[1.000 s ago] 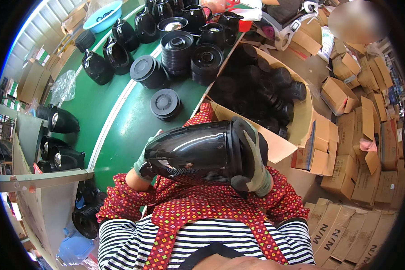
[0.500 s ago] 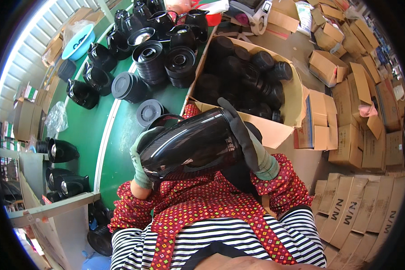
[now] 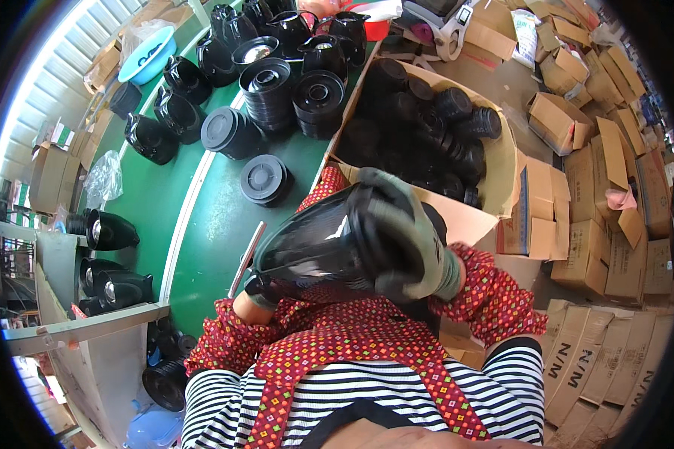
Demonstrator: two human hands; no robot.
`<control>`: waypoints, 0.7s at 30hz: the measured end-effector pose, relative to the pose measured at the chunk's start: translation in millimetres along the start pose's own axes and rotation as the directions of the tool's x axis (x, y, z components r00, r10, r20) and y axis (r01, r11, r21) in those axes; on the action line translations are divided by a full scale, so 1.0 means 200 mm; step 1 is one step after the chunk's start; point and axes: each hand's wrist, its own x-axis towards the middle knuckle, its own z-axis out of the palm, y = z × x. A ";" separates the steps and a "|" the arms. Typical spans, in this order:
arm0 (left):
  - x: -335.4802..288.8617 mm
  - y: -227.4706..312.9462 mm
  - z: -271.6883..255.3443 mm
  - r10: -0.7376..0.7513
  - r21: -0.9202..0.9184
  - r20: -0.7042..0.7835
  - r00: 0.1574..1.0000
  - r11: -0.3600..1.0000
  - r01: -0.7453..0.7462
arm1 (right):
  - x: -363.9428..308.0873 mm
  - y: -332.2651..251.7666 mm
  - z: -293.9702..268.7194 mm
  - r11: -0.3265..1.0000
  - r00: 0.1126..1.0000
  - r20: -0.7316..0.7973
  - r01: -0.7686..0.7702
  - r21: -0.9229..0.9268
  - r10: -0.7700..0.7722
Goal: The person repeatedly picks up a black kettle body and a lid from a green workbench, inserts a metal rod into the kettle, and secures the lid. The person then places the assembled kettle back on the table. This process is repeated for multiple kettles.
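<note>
1. Head view: we've got one black jug (image 3: 307, 251) tilted above our lap, beside the green worktop (image 3: 210, 224).
2. Our right hand (image 3: 412, 236) is blurred but curled round its wide end, gripping. Left hand (image 3: 259, 298) is mostly hidden at the narrow end; can't tell its grip.
3. Best, we'd say: brace the narrow end, keep the right palm square.
4. Count: two grey disc stacks (image 3: 266, 179), two black ring stacks (image 3: 268, 93), one blue basin (image 3: 135, 69), one carton of dark parts (image 3: 508, 172). Far jugs (image 3: 290, 30) overlap; no reliable count.
</note>
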 end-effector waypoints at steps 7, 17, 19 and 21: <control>0.04 0.52 0.09 0.578 0.886 -0.013 0.816 0.385 -0.258 | -0.19 0.08 0.06 0.186 0.575 0.316 -0.650 0.737 0.754; 0.07 0.60 0.13 0.489 0.849 0.036 0.872 0.445 -0.284 | -0.21 0.04 0.14 0.496 0.760 0.065 -0.484 0.721 0.647; 0.13 0.73 0.16 0.510 0.861 0.457 0.729 -0.047 -0.507 | -0.25 0.13 0.16 -0.148 0.553 0.379 -0.417 0.897 0.742; 0.10 0.65 0.10 0.531 0.903 0.142 0.836 0.277 -0.329 | -0.28 0.18 0.16 -0.043 0.780 0.336 -0.370 0.928 0.528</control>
